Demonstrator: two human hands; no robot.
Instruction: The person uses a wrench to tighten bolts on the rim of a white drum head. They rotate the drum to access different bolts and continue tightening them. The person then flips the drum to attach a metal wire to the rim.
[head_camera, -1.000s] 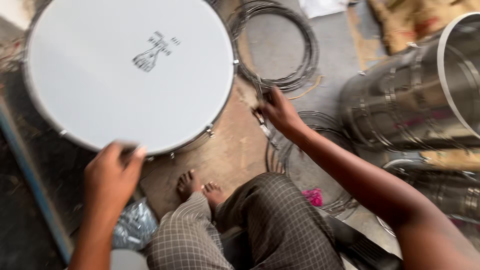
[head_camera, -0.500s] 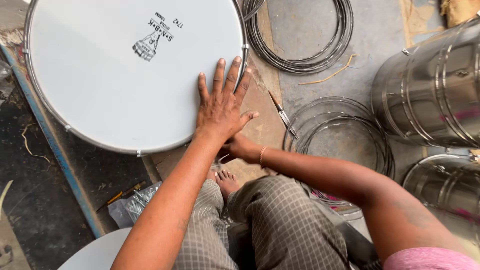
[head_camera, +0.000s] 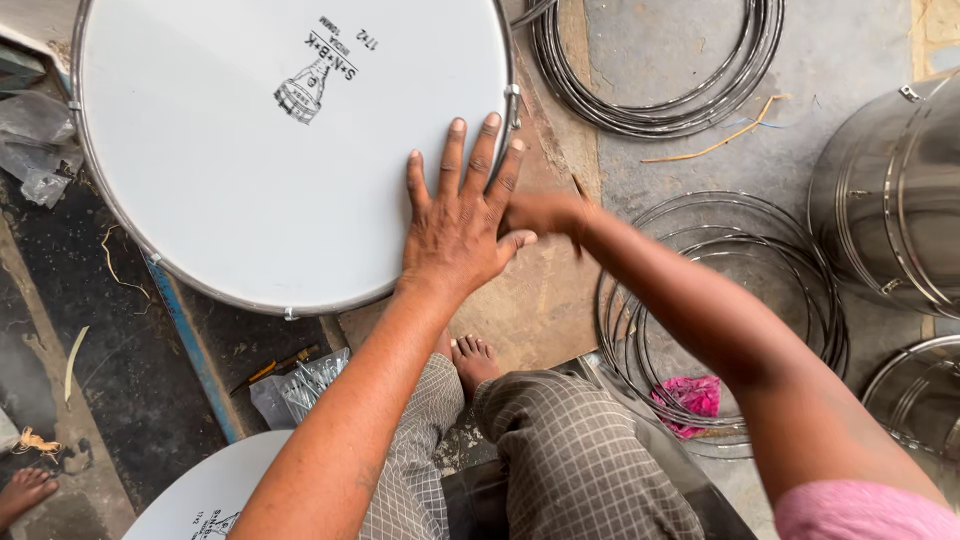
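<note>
Our left hand (head_camera: 458, 225) lies flat, fingers spread wide, on drum (head_camera: 290, 140) head near right rim; holds nothing, likely pressing to steady drum. Our right hand (head_camera: 545, 212) blurred at rim beside left thumb; grip we cannot tell. Drum lies on floor ahead of our knees, head facing up, axis vertical, round so no long axis. Wire hoops (head_camera: 655, 65) beyond rim; steel shell (head_camera: 895, 200) at right.

My left hand (head_camera: 455, 225) flat, palm down, fingers spread and pointing away, left arm stretched forward, my right hand (head_camera: 545, 213) blurred just beside its thumb, fingers curled, right forearm reaching in from the right
</note>
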